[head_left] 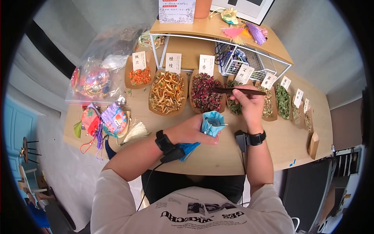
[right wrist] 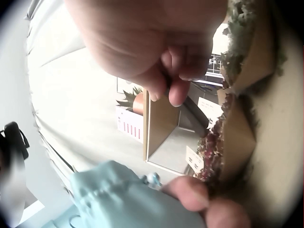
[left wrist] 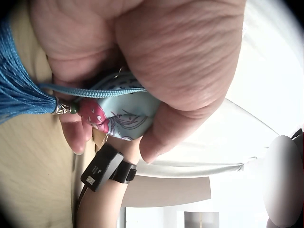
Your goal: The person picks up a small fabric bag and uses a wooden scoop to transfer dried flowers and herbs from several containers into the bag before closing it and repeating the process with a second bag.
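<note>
My left hand (head_left: pixel 191 130) grips a light-blue drawstring pouch (head_left: pixel 213 124), its gathered mouth facing up. A blue tassel (head_left: pixel 189 151) hangs below, and the left wrist view shows a pink patch and line drawing on the pouch (left wrist: pixel 128 111). In my right hand (head_left: pixel 252 107) a slim dark-brown wooden scoop (head_left: pixel 249 92) is pinched between thumb and fingers, held nearly level. Its far end overlaps the paper tray of dark-red dried rosebuds (head_left: pixel 206 91) in the head view. From the right wrist, the scoop (right wrist: pixel 194 111) slants toward the rosebuds, with the pouch (right wrist: pixel 128 199) below.
Paper trays of dried orange pieces (head_left: pixel 139 76), yellow-brown strips (head_left: pixel 167 91) and green leaves (head_left: pixel 283 102) line the table, each with a label card. Finished-looking sachets (head_left: pixel 114 119) and a plastic bag (head_left: pixel 93 82) lie left. A wooden shelf (head_left: pixel 230 35) stands behind.
</note>
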The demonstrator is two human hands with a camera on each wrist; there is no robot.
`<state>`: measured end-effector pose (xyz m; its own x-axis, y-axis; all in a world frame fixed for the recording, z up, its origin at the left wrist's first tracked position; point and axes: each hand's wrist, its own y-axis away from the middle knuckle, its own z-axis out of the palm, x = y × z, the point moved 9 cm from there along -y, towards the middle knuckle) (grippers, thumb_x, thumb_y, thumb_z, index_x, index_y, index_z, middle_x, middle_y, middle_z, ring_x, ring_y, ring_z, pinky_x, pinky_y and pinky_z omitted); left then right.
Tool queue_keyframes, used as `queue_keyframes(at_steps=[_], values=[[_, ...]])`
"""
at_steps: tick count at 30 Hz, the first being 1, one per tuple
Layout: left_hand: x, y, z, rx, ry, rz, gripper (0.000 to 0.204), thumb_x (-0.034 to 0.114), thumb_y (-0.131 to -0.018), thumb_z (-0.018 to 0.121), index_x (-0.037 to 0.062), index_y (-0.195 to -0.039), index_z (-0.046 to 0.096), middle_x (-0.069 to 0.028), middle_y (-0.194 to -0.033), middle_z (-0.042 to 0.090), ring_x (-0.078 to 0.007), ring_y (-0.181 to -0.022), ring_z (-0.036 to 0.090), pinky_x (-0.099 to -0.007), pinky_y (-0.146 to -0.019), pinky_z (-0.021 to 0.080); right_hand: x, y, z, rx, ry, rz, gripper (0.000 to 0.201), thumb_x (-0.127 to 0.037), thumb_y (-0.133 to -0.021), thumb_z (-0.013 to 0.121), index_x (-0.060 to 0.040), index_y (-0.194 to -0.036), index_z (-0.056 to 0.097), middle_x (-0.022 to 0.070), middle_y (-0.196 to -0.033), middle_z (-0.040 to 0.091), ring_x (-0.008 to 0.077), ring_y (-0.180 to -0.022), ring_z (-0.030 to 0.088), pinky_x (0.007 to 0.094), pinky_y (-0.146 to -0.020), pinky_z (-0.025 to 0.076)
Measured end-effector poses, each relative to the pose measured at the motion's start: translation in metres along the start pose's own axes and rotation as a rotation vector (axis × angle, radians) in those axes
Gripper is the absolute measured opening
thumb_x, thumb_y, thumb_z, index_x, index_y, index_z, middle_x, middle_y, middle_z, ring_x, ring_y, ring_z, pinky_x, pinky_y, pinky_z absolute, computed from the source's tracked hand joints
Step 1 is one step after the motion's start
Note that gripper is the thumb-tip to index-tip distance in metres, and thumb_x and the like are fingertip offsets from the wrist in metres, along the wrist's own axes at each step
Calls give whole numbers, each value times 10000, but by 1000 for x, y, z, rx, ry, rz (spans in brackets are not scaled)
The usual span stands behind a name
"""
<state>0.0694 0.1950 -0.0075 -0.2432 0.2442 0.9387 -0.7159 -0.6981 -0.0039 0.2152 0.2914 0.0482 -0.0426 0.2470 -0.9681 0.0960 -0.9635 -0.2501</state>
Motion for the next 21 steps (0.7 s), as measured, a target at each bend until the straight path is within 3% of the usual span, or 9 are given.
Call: queue_keyframes(at_steps=[3,6,7,9,11,14,19,21], values=[[2,-1,1,-2,1,-13,442,70,-815,814,58,-1186,574,-29,-1048,665,-141,-1002,663,-310,-860,548,-12,-1,-12,7,-125,-12,105,10,-899,681,33,-1001,685,107,-796,700,136,-659,643,241,-587,483],[0,1,0,20,44,-21,454,71,-814,816,55,-1193,567,-32,-1052,662,-146,-1003,665,-314,-861,550,-28,4,-3,-241,-469,-39,124,48,-882,648,49,-1002,677,135,-804,686,172,-661,652,262,-573,491],[-1,1,-1,30,45,-38,458,69,-813,817,56,-1195,564,-32,-1053,661,-148,-1003,666,-315,-861,551,-31,5,-3,-239,-470,-39,124,48,-882,648,49,-1002,677,135,-804,686,172,-661,652,262,-573,491],[-2,1,-1,37,45,-58,462,67,-812,817,57,-1197,562,-33,-1054,660,-150,-1002,667,-316,-861,552,-37,13,14,-424,-422,-22,134,47,-876,649,51,-1007,677,145,-813,690,181,-658,653,267,-568,492],[-1,1,-1,53,71,-45,459,62,-813,815,59,-1195,562,-33,-1056,661,-150,-997,667,-319,-864,550,-30,10,17,-347,-409,-12,128,37,-878,668,43,-1005,680,132,-819,699,159,-655,650,256,-570,495],[-2,1,-1,24,42,-22,442,62,-816,812,61,-1185,570,-32,-1057,664,-147,-994,666,-323,-868,547,-10,2,4,-94,-48,33,124,4,-881,719,23,-998,682,74,-821,718,95,-666,642,225,-588,499],[1,0,2,-11,-12,-12,414,68,-818,811,62,-1165,585,-26,-1049,667,-139,-1006,658,-323,-882,539,10,6,22,-162,34,95,150,6,-882,729,-3,-1027,691,49,-871,717,83,-742,648,215,-655,511],[1,1,2,-18,-17,-14,406,73,-818,813,63,-1157,591,-23,-1046,667,-135,-1011,655,-321,-886,536,6,7,29,-171,101,-44,181,12,-866,747,-11,-1037,695,37,-923,701,83,-803,645,221,-697,519]])
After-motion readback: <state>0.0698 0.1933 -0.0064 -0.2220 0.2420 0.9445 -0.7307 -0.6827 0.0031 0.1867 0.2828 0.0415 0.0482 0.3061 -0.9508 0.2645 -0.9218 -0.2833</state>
